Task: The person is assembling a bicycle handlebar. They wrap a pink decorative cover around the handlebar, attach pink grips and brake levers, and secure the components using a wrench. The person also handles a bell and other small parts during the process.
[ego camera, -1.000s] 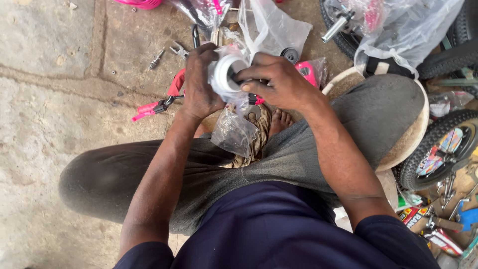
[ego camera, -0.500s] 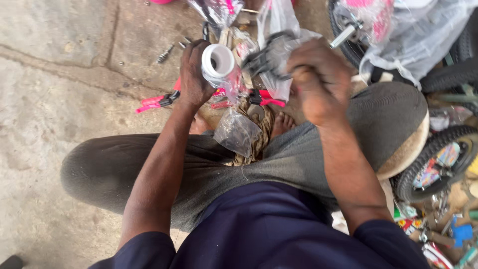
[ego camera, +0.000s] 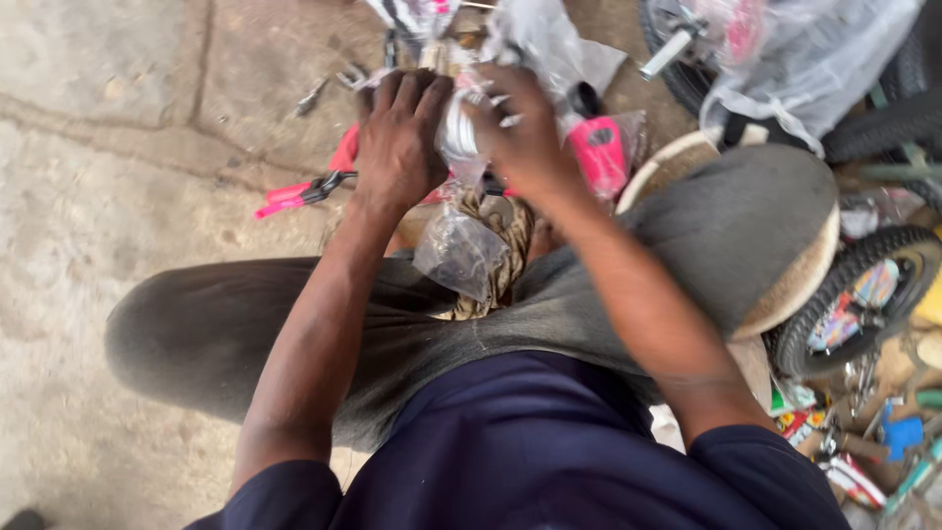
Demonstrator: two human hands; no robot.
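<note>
the left hand [ego camera: 397, 137] is wrapped around a small white, smooth-sided round part [ego camera: 459, 132], fingers curled over its top, so the hand is clamped on it. the right hand [ego camera: 520, 132] presses against the same part from three o'clock, its fingers closed on the crinkled clear plastic bag [ego camera: 554, 49] that billows up toward twelve o'clock; the blur hides exactly how the fingertips sit. the white part sits between the two hands, above the person's lap.

a second limp, clear plastic bag [ego camera: 459, 253] hangs at six o'clock from the hands, resting on a frayed tan woven cloth [ego camera: 500, 245]. pink-handled metal pliers [ego camera: 304, 191] lie on the rough, cracked concrete floor [ego camera: 98, 147] at nine o'clock. a glossy pink plastic piece [ego camera: 599, 152] lies just beside the right wrist at three o'clock. a small black rubber bicycle wheel [ego camera: 854, 304] stands at four o'clock.
</note>
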